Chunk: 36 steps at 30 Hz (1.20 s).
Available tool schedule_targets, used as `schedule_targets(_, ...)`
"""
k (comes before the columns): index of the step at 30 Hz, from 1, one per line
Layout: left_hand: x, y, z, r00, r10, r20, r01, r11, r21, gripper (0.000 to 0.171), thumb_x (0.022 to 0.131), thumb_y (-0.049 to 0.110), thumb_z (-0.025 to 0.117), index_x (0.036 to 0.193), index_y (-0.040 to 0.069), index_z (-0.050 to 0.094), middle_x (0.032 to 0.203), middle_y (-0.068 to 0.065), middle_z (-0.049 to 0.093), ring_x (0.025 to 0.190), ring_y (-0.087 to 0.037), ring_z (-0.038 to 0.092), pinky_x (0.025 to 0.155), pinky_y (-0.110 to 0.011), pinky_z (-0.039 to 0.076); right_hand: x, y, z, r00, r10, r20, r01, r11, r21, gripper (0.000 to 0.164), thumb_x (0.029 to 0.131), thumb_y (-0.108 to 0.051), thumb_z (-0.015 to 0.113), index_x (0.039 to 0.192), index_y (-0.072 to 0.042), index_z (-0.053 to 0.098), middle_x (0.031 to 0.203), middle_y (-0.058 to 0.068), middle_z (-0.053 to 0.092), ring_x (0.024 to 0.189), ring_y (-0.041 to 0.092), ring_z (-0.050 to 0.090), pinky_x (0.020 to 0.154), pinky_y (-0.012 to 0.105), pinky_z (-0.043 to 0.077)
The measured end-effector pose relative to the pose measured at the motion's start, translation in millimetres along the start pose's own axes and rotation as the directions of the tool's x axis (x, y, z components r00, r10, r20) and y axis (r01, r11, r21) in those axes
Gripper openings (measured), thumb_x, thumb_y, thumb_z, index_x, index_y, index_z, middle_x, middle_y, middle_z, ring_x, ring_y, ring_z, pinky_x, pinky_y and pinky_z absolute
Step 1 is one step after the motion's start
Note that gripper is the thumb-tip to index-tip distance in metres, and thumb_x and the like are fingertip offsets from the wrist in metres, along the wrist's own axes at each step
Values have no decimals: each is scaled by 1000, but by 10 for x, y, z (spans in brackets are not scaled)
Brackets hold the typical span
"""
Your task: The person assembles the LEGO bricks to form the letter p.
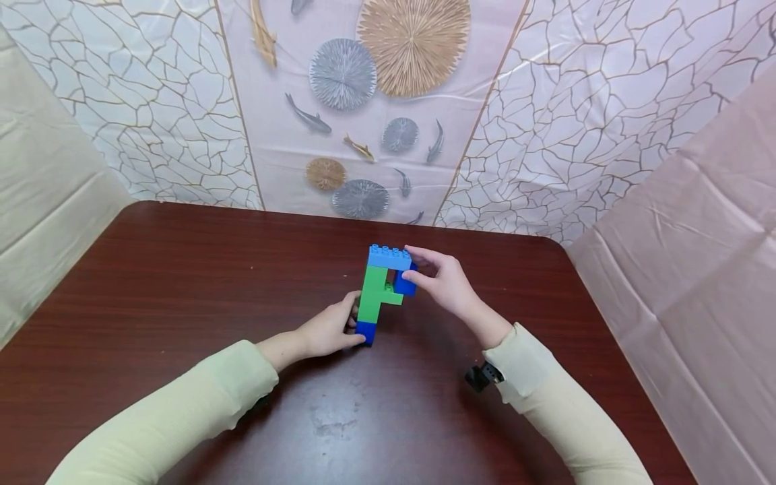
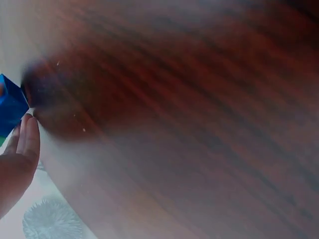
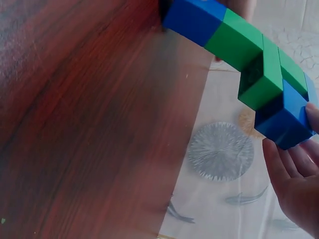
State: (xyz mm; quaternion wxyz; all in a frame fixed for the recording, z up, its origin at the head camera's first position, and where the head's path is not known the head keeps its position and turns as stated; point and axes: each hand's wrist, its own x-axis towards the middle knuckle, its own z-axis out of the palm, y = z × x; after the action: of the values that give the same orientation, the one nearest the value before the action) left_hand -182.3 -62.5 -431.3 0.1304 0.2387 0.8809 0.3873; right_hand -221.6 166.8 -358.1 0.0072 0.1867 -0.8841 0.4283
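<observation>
A tower of toy building bricks stands on the brown table, seen in the head view. Its bottom is a dark blue brick (image 1: 366, 333), with green bricks (image 1: 371, 296) stacked above, one of which juts out to the right. Across the top lies a light blue brick (image 1: 388, 259) with its studs up. My left hand (image 1: 329, 329) grips the tower low down, thumb at the bottom brick. Under the right end of the top brick is another dark blue brick (image 1: 405, 284), pinched between the thumb and fingers of my right hand (image 1: 450, 286). The right wrist view shows this brick (image 3: 284, 117) beside the jutting green brick (image 3: 261, 82).
The dark brown table (image 1: 182, 269) extends around the tower on all sides. Behind its far edge hangs a patterned cloth (image 1: 388, 148), with pale cloth walls (image 1: 691, 222) at the sides. A small black device (image 1: 483, 376) is at the right wrist.
</observation>
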Motion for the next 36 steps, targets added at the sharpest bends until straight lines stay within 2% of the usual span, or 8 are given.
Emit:
schedule_targets(3,5,-13,33,1000,7,-11,-7,1000,8,99,77,6,74,148,3,7,119,-12,56,97,-17,57,83,-30,49,60,56,10,1000,17,-4,-17,1000,0,49,87,-16,67,132,-8,53,119,18,63,106,29,61,90,43,50)
schedule_targets(6,10,-15,58,1000,0,-26,1,1000,32,106,74,3,76,150,5,2,129,-15,49,97,-16,56,80,-29,49,119,111,27,999,39,-12,-39,999,22,47,87,-16,66,131,-5,53,119,19,63,107,30,61,90,43,50)
schedule_targets(10,16,-14,84,999,-8,-46,11,999,51,101,77,1,73,150,4,3,136,-17,40,96,-15,54,75,-27,49,182,171,64,997,71,-23,-70,997,45,45,88,-17,65,129,-3,55,120,19,63,108,30,61,92,43,50)
schedule_targets(14,19,0,94,998,9,-60,-6,998,61,98,79,0,70,150,2,2,132,-18,40,94,-15,53,75,-25,48,232,209,105,995,91,-43,-90,995,38,43,88,-17,65,128,-3,56,120,18,63,107,29,61,92,41,50)
schedule_targets(21,56,54,112,994,34,-105,-24,995,97,95,77,5,74,146,-9,10,134,-22,37,113,-24,51,92,-34,48,310,241,169,986,161,-48,-160,987,10,41,91,-19,61,129,-4,56,124,17,61,110,27,60,91,39,51)
schedule_targets(24,66,77,117,991,29,-129,-17,995,96,94,76,5,75,145,-10,13,135,-24,36,119,-29,49,96,-36,46,347,272,193,980,193,-43,-193,981,-6,42,92,-21,60,130,-4,54,127,16,59,112,27,58,93,39,50)
schedule_targets(31,95,109,124,992,-33,-125,35,999,11,91,78,3,73,146,-8,14,138,-24,32,111,-25,53,86,-33,50,411,339,252,963,269,-25,-270,963,-12,44,93,-25,58,132,-7,53,134,15,53,120,27,52,100,39,45)
schedule_targets(36,110,107,147,993,-33,-110,32,999,-10,92,78,3,73,145,-10,12,138,-24,30,107,-22,54,78,-28,51,421,395,297,951,309,0,-309,950,-37,44,94,-26,56,133,-8,52,138,14,50,128,27,46,104,41,41)
